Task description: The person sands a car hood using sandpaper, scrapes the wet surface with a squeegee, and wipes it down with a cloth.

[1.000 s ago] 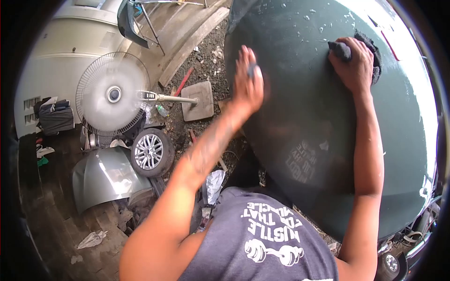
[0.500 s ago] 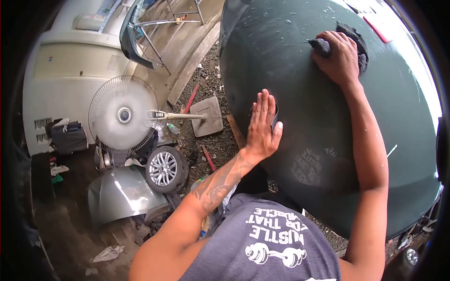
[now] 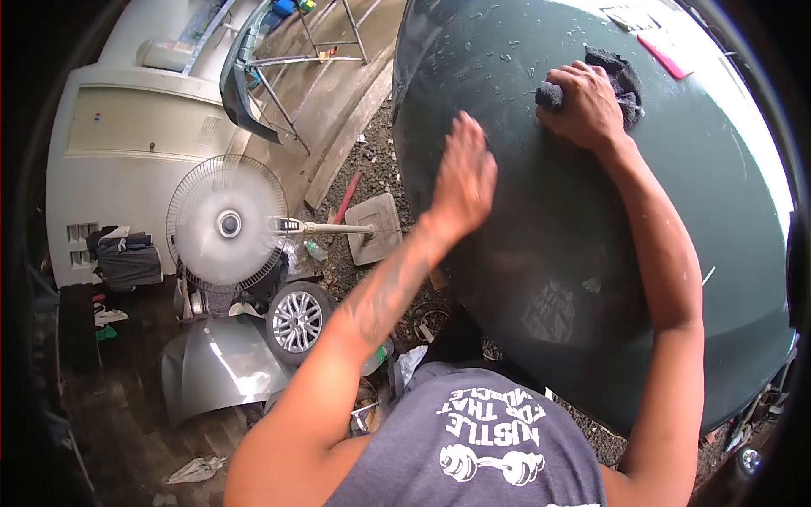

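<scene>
A large dark green car panel (image 3: 524,203) bears water drops near its top. My left hand (image 3: 465,177) lies over its left part, slightly blurred, with fingers stretched and close together; a thin dark sheet, visible under this hand in the earlier views, is hidden beneath it now. Farther up and to the right, my right hand (image 3: 585,106) is closed around a dark, fuzzy cloth (image 3: 625,89). One rolled end of the cloth sticks out on the thumb side, and the rest lies bunched on the panel beyond the knuckles.
A spinning fan (image 3: 228,224) stands at left, its square base (image 3: 373,228) on gravel. Below are a wheel (image 3: 297,323) and a silver panel (image 3: 224,367). A red flat piece (image 3: 666,56) lies on the green panel. A metal stand (image 3: 308,59) is at the top.
Over the last second my left hand has moved down the panel, then back up. My right hand and the cloth have shifted left in view. The camera view has shifted too.
</scene>
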The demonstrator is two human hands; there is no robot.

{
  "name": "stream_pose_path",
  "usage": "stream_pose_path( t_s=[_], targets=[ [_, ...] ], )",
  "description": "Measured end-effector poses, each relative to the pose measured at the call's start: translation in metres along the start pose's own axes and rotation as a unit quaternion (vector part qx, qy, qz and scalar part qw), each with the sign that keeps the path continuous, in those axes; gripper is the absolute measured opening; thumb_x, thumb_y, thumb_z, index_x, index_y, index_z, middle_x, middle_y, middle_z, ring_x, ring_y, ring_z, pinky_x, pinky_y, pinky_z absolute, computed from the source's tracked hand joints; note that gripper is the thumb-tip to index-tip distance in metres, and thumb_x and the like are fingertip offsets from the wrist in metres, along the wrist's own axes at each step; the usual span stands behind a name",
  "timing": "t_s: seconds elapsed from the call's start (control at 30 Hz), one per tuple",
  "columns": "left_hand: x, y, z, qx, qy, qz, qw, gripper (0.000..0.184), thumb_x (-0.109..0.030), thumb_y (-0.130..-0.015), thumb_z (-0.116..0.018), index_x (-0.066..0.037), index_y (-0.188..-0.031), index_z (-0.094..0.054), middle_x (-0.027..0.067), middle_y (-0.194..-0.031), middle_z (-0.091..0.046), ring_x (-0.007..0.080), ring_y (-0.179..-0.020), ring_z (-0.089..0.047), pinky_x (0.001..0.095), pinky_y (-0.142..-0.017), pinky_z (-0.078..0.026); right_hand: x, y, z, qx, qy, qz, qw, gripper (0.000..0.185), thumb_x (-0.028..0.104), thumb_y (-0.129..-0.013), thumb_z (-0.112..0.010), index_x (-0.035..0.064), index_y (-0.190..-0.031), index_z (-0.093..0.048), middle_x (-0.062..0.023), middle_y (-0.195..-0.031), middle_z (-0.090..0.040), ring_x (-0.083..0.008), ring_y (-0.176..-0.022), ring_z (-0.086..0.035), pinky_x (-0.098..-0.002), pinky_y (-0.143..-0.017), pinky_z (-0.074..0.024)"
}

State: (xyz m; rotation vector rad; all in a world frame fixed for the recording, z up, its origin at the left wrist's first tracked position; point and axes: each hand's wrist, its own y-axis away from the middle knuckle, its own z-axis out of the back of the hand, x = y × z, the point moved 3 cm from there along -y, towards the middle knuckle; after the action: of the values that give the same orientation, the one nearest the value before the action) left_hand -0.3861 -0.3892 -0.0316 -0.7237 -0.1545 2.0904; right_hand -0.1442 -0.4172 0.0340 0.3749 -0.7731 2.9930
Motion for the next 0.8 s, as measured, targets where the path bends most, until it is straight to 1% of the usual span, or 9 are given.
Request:
stream_pose_path(
  t_s=[0.1,0.2,0.23,0.33,0.4,0.47,0.6,0.67,0.8],
  targets=[
    [0.011,-0.016,-0.006,-0.044,-0.001,0.047,0.998,0.058,-0.024,-0.109,-0.033,0.009,-0.156,-0.028,0.0321,-0.163,-0.022,0.0449,-0.154,-0.019,0.0526,-0.126,-0.013,-0.005,0.003,-0.004,-0.05,-0.022,0.003,0.998,0.034,0.032,-0.071,-0.08,0.0108,-0.096,-0.071,-0.0056,-0.101,-0.072,-0.0263,-0.108,-0.064,-0.0428,-0.096,-0.0455],
    [-0.076,0.08,0.0,0.066,0.077,-0.017,0.995,0.061,-0.018,-0.1,-0.037,0.009,-0.155,-0.033,0.0311,-0.164,-0.024,0.0437,-0.155,-0.019,0.0508,-0.125,-0.016,-0.006,0.004,-0.003,-0.066,-0.018,0.0,0.998,0.04,0.034,-0.07,-0.081,0.01,-0.101,-0.072,-0.0066,-0.107,-0.072,-0.0262,-0.111,-0.063,-0.0422,-0.099,-0.0447],
    [-0.074,0.078,0.001,0.072,0.079,-0.03,0.994,0.06,-0.018,-0.101,-0.036,0.008,-0.155,-0.033,0.0299,-0.164,-0.025,0.043,-0.155,-0.019,0.0511,-0.125,-0.015,-0.009,0.002,-0.004,-0.065,-0.018,-0.001,0.998,0.04,0.034,-0.07,-0.081,0.01,-0.101,-0.072,-0.0066,-0.107,-0.072,-0.0262,-0.111,-0.063,-0.0422,-0.099,-0.0447],
    [-0.026,0.024,0.01,0.012,0.097,-0.015,0.995,0.056,-0.019,-0.105,-0.032,0.006,-0.155,-0.034,0.027,-0.164,-0.027,0.0413,-0.155,-0.02,0.0513,-0.125,-0.014,-0.008,0.001,-0.005,-0.062,-0.029,0.0,0.998,0.042,0.033,-0.07,-0.081,0.0105,-0.105,-0.073,-0.0063,-0.11,-0.072,-0.026,-0.113,-0.063,-0.0423,-0.1,-0.0442],
    [0.041,-0.034,-0.001,-0.031,0.021,0.044,0.998,0.055,-0.019,-0.107,-0.033,0.007,-0.155,-0.032,0.027,-0.165,-0.025,0.0406,-0.154,-0.021,0.0508,-0.126,-0.016,-0.008,0.001,-0.003,-0.046,-0.034,-0.016,0.998,0.044,0.033,-0.07,-0.081,0.0105,-0.108,-0.073,-0.0062,-0.113,-0.072,-0.0257,-0.115,-0.062,-0.0422,-0.101,-0.0438],
    [0.015,-0.017,-0.005,-0.057,-0.008,0.038,0.998,0.056,-0.019,-0.106,-0.034,0.007,-0.155,-0.032,0.0265,-0.165,-0.025,0.0404,-0.154,-0.021,0.0511,-0.125,-0.017,-0.008,-0.001,-0.002,-0.065,-0.017,-0.007,0.998,0.044,0.033,-0.07,-0.082,0.0102,-0.107,-0.073,-0.006,-0.114,-0.072,-0.0254,-0.116,-0.062,-0.0418,-0.102,-0.0437],
    [-0.075,0.086,0.0,0.084,0.086,-0.005,0.993,0.06,-0.017,-0.098,-0.04,0.007,-0.153,-0.037,0.0281,-0.164,-0.025,0.0416,-0.155,-0.02,0.0491,-0.126,-0.014,-0.014,-0.001,-0.006,-0.049,-0.035,-0.016,0.998,0.045,0.032,-0.07,-0.082,0.0103,-0.109,-0.073,-0.0056,-0.116,-0.072,-0.0253,-0.117,-0.062,-0.0416,-0.103,-0.0429],
    [-0.041,0.047,0.007,0.053,0.057,-0.061,0.995,0.061,-0.018,-0.099,-0.04,0.008,-0.153,-0.035,0.0321,-0.162,-0.027,0.0451,-0.153,-0.024,0.0506,-0.126,-0.016,-0.011,0.001,-0.006,-0.062,-0.035,-0.011,0.997,0.047,0.032,-0.07,-0.082,0.0104,-0.11,-0.073,-0.0054,-0.115,-0.072,-0.0256,-0.116,-0.062,-0.0417,-0.103,-0.0427],
    [0.063,-0.051,0.004,-0.057,-0.012,0.083,0.995,0.055,-0.021,-0.106,-0.033,0.011,-0.151,-0.036,0.0348,-0.159,-0.029,0.0453,-0.151,-0.026,0.0494,-0.126,-0.019,-0.012,0.0,-0.005,-0.063,-0.046,-0.011,0.997,0.043,0.032,-0.07,-0.081,0.0102,-0.106,-0.073,-0.0062,-0.112,-0.072,-0.0264,-0.114,-0.062,-0.0426,-0.102,-0.0432]
  ],
)
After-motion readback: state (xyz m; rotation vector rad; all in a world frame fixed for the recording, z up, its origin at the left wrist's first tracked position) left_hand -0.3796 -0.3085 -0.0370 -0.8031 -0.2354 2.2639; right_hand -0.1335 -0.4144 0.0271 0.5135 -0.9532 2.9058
